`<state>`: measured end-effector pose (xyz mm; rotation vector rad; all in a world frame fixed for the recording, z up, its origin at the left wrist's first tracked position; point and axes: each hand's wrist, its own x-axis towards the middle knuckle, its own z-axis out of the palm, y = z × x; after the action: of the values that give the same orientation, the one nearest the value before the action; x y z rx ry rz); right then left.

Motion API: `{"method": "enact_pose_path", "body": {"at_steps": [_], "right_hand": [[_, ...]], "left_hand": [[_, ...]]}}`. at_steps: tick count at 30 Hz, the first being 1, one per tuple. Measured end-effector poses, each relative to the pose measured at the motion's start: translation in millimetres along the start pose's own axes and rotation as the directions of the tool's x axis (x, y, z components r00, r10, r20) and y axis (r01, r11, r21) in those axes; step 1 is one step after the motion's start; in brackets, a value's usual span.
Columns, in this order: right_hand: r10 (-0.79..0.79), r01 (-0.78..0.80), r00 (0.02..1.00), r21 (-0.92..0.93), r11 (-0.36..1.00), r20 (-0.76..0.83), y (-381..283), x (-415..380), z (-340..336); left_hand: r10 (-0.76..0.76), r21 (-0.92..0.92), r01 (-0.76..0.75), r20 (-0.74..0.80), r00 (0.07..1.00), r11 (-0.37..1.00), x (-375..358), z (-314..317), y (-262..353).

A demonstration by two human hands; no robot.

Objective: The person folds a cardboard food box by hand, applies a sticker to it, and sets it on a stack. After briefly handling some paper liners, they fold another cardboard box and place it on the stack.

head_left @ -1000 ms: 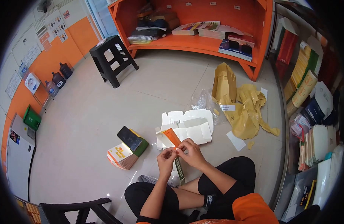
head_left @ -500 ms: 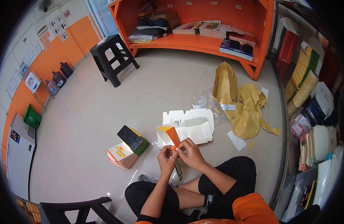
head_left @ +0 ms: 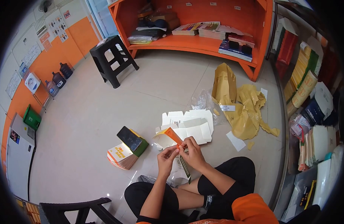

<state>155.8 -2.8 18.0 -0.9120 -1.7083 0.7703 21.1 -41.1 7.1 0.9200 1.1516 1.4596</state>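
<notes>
Between my two hands is a thin cardboard carton (head_left: pixel 173 135), orange and yellow on one side and pale inside, partly unfolded. Its dark green patterned lower panel (head_left: pixel 185 168) hangs below my fingers. My left hand (head_left: pixel 166 159) pinches an orange edge of the carton from the left. Close against it, my right hand (head_left: pixel 193 154) pinches the same edge, fingertips nearly touching. Exactly what the fingertips press is partly hidden. Just beyond the hands, flattened white cartons (head_left: pixel 196 128) lie on the floor.
Left of my hands, a phone (head_left: pixel 129 138) leans on a green and yellow box (head_left: pixel 142 146) beside a fanned stack of printed cartons (head_left: pixel 121 156). Torn brown paper (head_left: pixel 245 112) and clear plastic (head_left: pixel 202 100) lie to the right. A black stool (head_left: pixel 114 61) stands before an orange shelf (head_left: pixel 202 44).
The carton has turned in my hands: its lower green panel has swung right and more of its pale inside shows. Both hands keep pinching it, having shifted slightly right.
</notes>
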Motion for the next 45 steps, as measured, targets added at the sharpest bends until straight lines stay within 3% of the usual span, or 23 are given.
{"method": "enact_pose_path", "body": {"at_steps": [9, 18, 24, 27, 39, 45], "right_hand": [[0.011, -0.016, 0.999, 0.090, 0.996, 0.053, 1.1, 3.1, -4.0], [0.046, -0.047, 0.998, 0.030, 0.998, 0.033, 1.8, 3.9, -4.1], [0.066, -0.077, 0.990, 0.080, 0.994, 0.126, 1.5, 5.1, -7.2], [0.025, -0.035, 0.995, 0.108, 0.993, 0.099, 3.6, 4.9, -6.4], [0.115, -0.179, 0.975, 0.369, 0.912, 0.188, 18.1, 2.5, -2.2], [0.185, -0.182, 0.983, 0.252, 0.950, 0.014, 12.7, -2.8, 3.9]], "left_hand": [[0.024, 0.017, -0.024, -0.013, 1.000, 1.000, -2.3, 1.3, 6.3], [0.037, 0.041, -0.037, 0.014, 0.999, 0.998, -2.8, 4.7, 4.3], [0.023, 0.035, -0.022, -0.020, 1.000, 0.999, -3.7, 1.2, 4.6], [0.022, 0.024, -0.022, -0.020, 1.000, 0.999, -4.2, 0.6, 4.0], [0.062, 0.035, -0.061, -0.034, 0.998, 0.998, -3.0, -3.1, 1.5], [0.129, 0.126, -0.125, -0.017, 0.992, 0.984, -3.0, 4.2, 3.5]]}}
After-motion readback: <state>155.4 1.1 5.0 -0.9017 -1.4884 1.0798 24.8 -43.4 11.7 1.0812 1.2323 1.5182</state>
